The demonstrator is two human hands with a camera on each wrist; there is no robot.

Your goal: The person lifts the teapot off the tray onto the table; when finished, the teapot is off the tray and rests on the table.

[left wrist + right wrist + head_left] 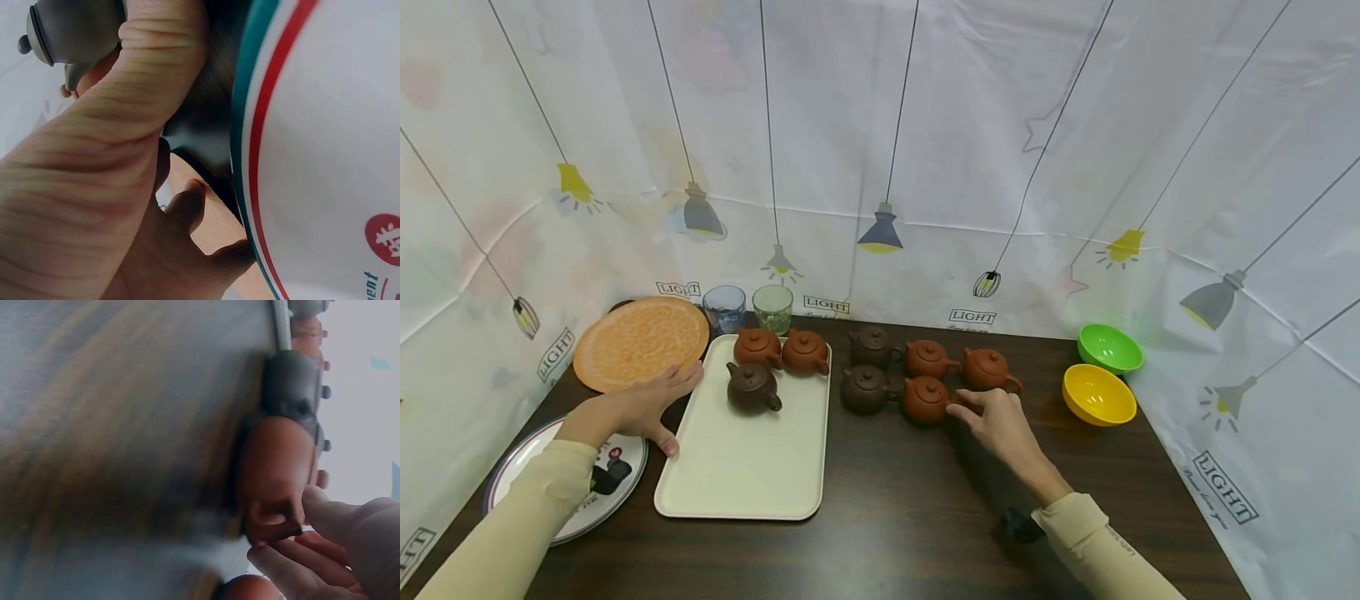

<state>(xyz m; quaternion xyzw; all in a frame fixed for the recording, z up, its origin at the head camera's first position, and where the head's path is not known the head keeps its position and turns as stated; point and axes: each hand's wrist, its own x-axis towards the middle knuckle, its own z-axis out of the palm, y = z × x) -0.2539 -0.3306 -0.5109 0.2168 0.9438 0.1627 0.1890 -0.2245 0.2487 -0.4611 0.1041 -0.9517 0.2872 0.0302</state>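
One dark wood-grain table [887,517] carries the work, and the step in hand looks like taking hold of a teapot on it. Next in size is a cream rectangular tray with rounded corners [752,475], holding three lidded teapots: two reddish-brown round clay ones [756,346] [805,352] at its far end and a dark brown round one [750,389] just in front of them. The left hand [651,404] lies at the tray's left edge, fingers wide and gripping nothing. Beside the tray are a flat orange disc [643,342] and a white round plate with a printed face [597,510], the sleeve crossing the plate. A green round bowl [1110,348] and a yellow round bowl [1099,396] stand mouth up at the far right. Five more teapots stand between tray and bowls, lids on, so their insides are hidden. A clear blue tumbler [725,310] and a clear green tumbler [772,308] stand behind the tray; their contents are too small to tell.

The teapot being worked on, a reddish-brown clay one [925,402], stands at the front right of its group. The right hand [1000,421] is at its handle [278,519], fingers narrow around it; whether they press, I cannot tell. A lift would call for a firm pinch and a level rise, clear of the close neighbours.
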